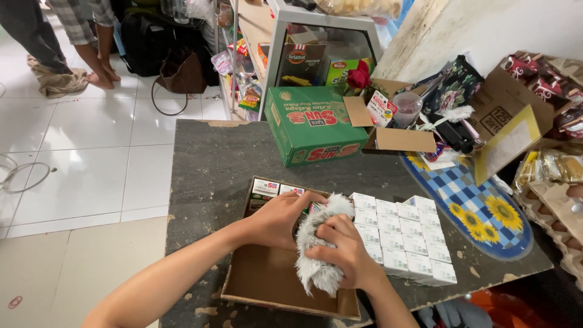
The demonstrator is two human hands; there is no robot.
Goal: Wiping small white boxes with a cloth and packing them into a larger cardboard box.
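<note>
Grey fluffy cleaning cloth (319, 249) is being gripped by the closed right hand (343, 252) over the shallow brown cardboard tray (267, 282); the left hand (280, 217), fingers curled, is pressing small boxes (270, 188). Wiping seems underway; next calls for steadying them.

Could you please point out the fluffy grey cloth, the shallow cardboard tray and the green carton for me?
fluffy grey cloth (317, 267), head view, lower hanging part.
shallow cardboard tray (267, 279), head view, bare floor.
green carton (306, 112), head view, top face.
</note>
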